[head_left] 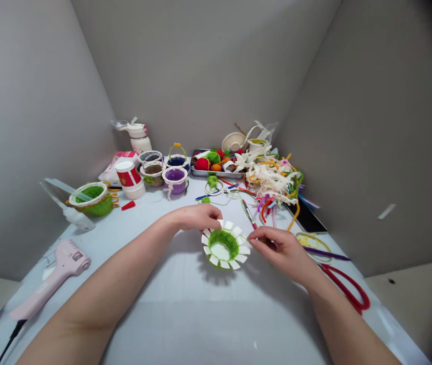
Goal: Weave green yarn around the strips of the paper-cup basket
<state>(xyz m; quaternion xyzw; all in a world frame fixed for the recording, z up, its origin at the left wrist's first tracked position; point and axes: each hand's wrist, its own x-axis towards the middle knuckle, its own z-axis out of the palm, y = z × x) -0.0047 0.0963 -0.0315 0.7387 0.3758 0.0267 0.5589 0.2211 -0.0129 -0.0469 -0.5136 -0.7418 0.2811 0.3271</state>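
A paper cup (242,258) has its rim cut into white strips that splay outward, with green yarn (228,240) lining its inside wall. My left hand (201,217) pinches the cup's far left edge between thumb and fingers and keeps it just above the table. To the right of the cup, my right hand (277,248) is closed in a pinch on a thin strand of green yarn, which runs to the cup's strips. Its fingertips are partly hidden. Beyond the cup lies a small ball of green yarn (212,181).
At left lie a pink glue gun (54,279) and a green yarn basket (98,203). Several small baskets (175,181) and a red-and-white paper cup (128,177) stand behind. A metal tray (216,173) holds yarn balls. Right are tangled craft cords (273,177), a pen (249,215) and red-handled scissors (349,289).
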